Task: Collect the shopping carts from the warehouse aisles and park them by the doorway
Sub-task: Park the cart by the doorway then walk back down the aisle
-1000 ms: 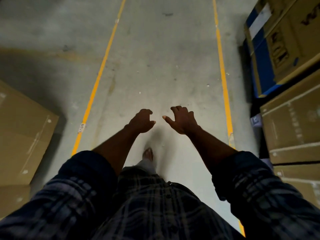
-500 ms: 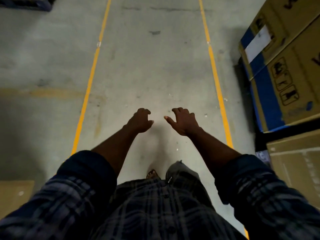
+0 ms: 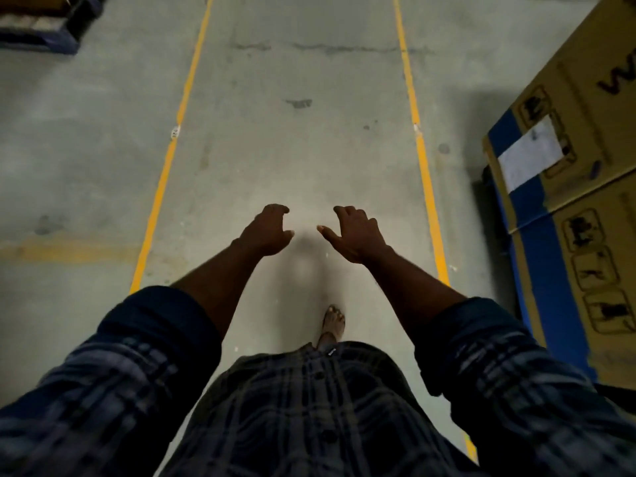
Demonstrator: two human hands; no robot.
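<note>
No shopping cart shows in the head view. My left hand (image 3: pixel 266 232) and my right hand (image 3: pixel 354 235) are held out side by side in front of me over the concrete floor. Their fingers are loosely curled, the thumbs point toward each other, and neither hand holds anything. Both forearms are bare below rolled-up dark plaid sleeves. One foot in a sandal (image 3: pixel 334 321) is stepped forward on the floor below my hands.
I stand in an aisle lane between a left yellow floor line (image 3: pixel 172 146) and a right yellow floor line (image 3: pixel 421 149). Large brown-and-blue cartons (image 3: pixel 568 166) are stacked just outside the right line. A dark blue pallet (image 3: pixel 44 29) lies at the far left.
I have walked forward along the lane: the cartons on the right slid closer, the brown boxes on the left dropped out of view, and a pallet appeared top left. My hands keep their pose.
</note>
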